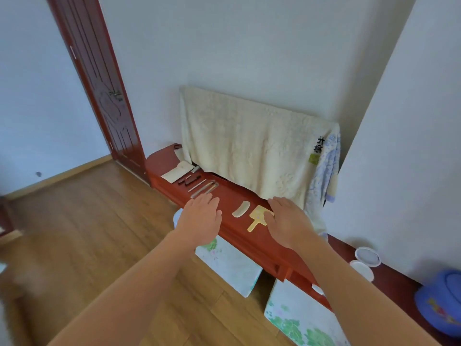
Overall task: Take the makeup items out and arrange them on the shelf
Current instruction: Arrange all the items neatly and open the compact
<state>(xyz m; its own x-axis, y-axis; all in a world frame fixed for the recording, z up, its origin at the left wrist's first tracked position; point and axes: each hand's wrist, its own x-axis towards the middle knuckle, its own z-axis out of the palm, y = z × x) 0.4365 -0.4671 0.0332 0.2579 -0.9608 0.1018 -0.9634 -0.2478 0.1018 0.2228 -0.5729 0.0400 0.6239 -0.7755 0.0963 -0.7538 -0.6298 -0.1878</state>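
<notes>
Hovering at the shelf [229, 196] edge, left hand [200, 218] and right hand [289, 221], each grip released

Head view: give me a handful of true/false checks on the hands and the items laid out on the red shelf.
1. The left hand is spread flat above the shelf, gripping nothing. True.
2. The yellow paddle-shaped item lies on the floor. False: it lies on the shelf, at the fingers of the right hand.
3. The cream comb lies between the two hands. True.
4. The cloth hanging behind the shelf is dark blue. False: it is cream.
</notes>
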